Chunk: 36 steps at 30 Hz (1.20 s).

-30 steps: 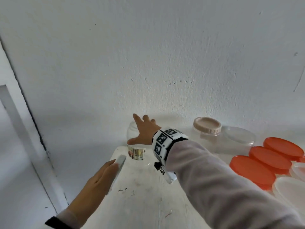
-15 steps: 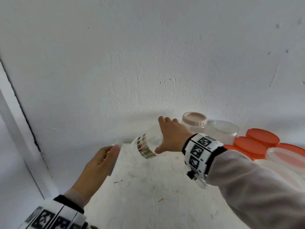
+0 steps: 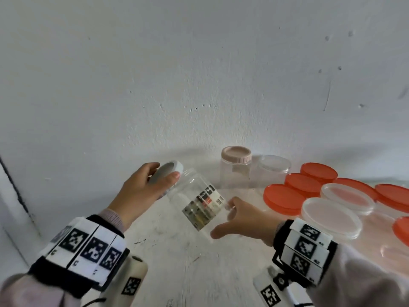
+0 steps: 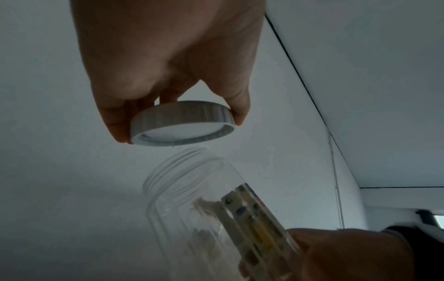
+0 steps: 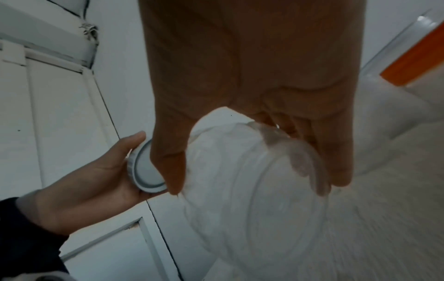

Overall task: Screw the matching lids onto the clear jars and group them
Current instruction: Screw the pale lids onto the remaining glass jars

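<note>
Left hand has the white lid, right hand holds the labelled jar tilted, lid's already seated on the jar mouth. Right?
Not quite. The lid is not seated: the left wrist view shows a gap between it and the jar mouth. Left hand holding the lid and right hand holding the tilted jar are correct.

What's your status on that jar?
Left hand holds white lid. Right hand grips labelled jar, tilted, mouth toward lid, not yet joined. Nothing between them.
</note>
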### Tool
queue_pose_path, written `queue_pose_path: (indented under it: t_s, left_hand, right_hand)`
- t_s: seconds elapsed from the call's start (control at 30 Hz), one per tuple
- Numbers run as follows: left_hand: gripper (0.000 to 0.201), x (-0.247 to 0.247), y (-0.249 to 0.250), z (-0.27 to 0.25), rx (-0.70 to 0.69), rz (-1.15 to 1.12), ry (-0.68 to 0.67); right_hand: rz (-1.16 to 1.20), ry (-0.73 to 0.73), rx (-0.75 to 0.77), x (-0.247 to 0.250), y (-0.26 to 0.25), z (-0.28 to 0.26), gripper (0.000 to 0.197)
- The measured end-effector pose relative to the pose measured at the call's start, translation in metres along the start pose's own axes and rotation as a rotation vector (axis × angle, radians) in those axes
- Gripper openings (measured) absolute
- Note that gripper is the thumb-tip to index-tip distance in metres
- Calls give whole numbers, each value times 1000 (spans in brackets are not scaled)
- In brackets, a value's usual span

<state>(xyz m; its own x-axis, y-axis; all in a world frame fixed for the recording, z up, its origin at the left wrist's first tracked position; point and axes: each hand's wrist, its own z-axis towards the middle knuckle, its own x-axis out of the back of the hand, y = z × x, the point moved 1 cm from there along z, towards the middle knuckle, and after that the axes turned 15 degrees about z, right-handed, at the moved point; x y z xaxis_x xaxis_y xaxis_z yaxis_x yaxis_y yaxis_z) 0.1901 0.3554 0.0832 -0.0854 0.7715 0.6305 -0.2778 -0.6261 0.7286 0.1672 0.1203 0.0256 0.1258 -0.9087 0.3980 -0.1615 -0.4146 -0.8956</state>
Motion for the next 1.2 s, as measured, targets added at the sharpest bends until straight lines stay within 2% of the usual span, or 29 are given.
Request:
queue_pose_path:
  t_s: [0.13,0.27,0.4,0.5,0.63,0.77,0.9,1.0,1.2]
  left_hand:
    - [78,-11,15,3,-46,-13,-41]
    - [88,-20,27,3,-75,-14,-92]
    - [85,-28,39,3,-93,8,-129]
    - [101,-33,45,4,-91,87,-178]
    - [107,-43,53,3,-142,152,-247]
    - [108,-52,60,3,-185,185,-310]
    - [103,-60,67,3,-234,229,-388]
    - [95,-66,69,2,-290,302,-392]
    - [99,-72,70,1,-344,357,-392]
  right_hand:
    - [101,-63,-41,-4,10,-5,81]
    - [154,-124,2,-5,17,-9,93]
    - [164,-131,46,-2,26,-12,100]
    - [135,-142,44,1,33,-14,103]
    - [124,-151,62,5,35,-17,108]
    - [274,-133,149,11,28,-23,105]
    - [283,-81,179,15,24,-27,102]
    - [282,-71,176,16,26,-28,102]
    - [274,-83,182,18,27,-30,98]
